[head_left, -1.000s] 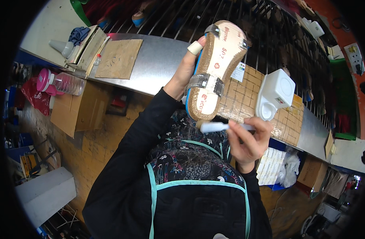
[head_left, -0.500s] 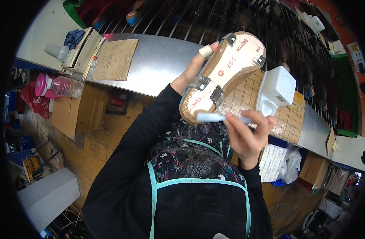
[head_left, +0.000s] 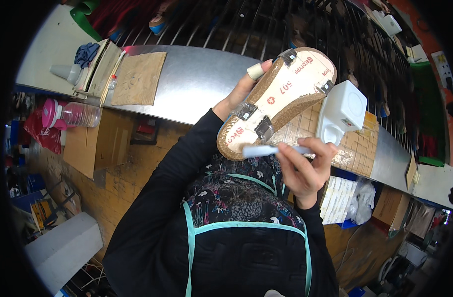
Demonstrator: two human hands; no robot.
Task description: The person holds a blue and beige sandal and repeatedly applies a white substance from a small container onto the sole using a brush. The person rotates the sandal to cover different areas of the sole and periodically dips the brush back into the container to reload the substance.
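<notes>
A sandal footbed (head_left: 286, 94) with a cork edge faces me underside up, tilted, its pale sole side bearing red print and strap ends folded over at several places. My left hand (head_left: 241, 91) grips it along its left edge; the thumb wears a pale wrap, and the other fingers are hidden behind it. In my right hand (head_left: 305, 166) is a brush with a pale handle (head_left: 266, 150), pinched between thumb and fingers. The brush's tip meets the heel end of the footbed, near the rim. A white plastic dispenser (head_left: 342, 111) with a small cup stands right of the footbed.
Under the dispenser lies a grid-marked board (head_left: 357, 153) on the metal bench (head_left: 196, 74). A cardboard sheet (head_left: 139, 79) lies at the left. Beyond the bench runs a rack of metal bars (head_left: 226, 37) with sandals on it. A clear jar with a pink lid (head_left: 80, 114) stands lower left.
The footbed has come slightly lower and toward me in the picture. The brush has shifted a little along the heel end, and both hands keep their grip.
</notes>
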